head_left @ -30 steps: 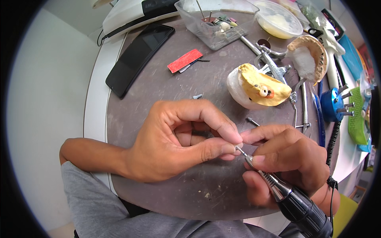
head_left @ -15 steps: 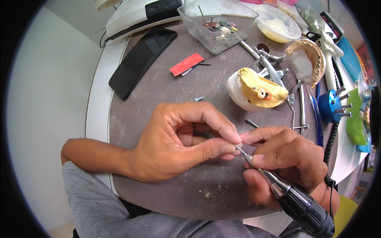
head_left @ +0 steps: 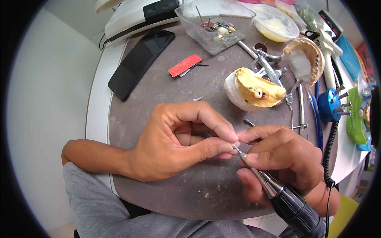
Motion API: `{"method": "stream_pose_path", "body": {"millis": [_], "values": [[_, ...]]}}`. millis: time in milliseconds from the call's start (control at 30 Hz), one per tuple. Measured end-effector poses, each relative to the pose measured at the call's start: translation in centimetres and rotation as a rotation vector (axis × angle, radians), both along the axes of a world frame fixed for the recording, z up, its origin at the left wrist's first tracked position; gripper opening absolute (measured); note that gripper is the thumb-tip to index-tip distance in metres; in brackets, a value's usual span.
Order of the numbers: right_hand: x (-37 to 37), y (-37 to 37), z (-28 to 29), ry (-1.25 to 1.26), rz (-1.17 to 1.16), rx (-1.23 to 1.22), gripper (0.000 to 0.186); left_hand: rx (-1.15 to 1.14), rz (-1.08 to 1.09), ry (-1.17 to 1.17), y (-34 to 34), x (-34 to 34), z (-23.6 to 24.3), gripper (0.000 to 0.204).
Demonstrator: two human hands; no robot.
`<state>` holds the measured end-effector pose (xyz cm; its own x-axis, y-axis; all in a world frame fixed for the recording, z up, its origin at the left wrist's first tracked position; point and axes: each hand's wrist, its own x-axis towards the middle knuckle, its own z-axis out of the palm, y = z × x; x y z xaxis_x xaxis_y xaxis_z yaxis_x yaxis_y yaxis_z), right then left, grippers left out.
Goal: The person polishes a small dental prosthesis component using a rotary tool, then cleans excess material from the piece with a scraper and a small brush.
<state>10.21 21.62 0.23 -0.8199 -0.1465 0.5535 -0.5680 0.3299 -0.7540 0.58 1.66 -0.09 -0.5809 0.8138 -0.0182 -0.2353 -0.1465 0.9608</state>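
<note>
My right hand (head_left: 287, 158) is closed around a dental handpiece (head_left: 295, 208), with a black body and a ribbed silver nose. Its thin metal bur reaches up and left to the fingertips of my left hand (head_left: 182, 142). There the left thumb and index finger pinch together; a small whitish bit shows between them, too hidden to name. The tips of both hands almost meet. Beyond them stands a yellow dental model (head_left: 264, 93) on a white plaster base, with a white tooth-shaped piece on it, mounted in a metal articulator (head_left: 272, 73). The opposing beige tooth model (head_left: 315, 59) lies tipped back.
A black phone (head_left: 141, 63), a red strip (head_left: 185, 65) and a clear box (head_left: 216, 43) of small tools lie beyond my left hand. Further right are a round tub (head_left: 276, 24), a blue bur holder (head_left: 329, 105), a green basket (head_left: 355, 119) and a coiled cord (head_left: 330, 158).
My right hand and the handpiece have shifted slightly left, the handpiece's rear end most. The left hand keeps its pinch, and the bur stays at its fingertips. The whole view has moved a little.
</note>
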Motion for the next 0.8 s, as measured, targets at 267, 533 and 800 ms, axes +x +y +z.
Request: {"method": "stream_pose_path", "body": {"millis": [267,533,800], "values": [[0.0,0.0,0.3,0.016,-0.001,0.031,0.028,0.041,-0.012,0.011,-0.1,-0.1,-0.4,0.014],[-0.1,0.0,-0.2,0.008,0.027,-0.001,0.027,0.016,-0.005,0.017,-0.3,-0.2,-0.3,0.013],[0.5,0.6,0.0,-0.054,0.059,-0.092,0.026,-0.007,-0.047,-0.003,-0.1,-0.5,0.1,0.011]]}}
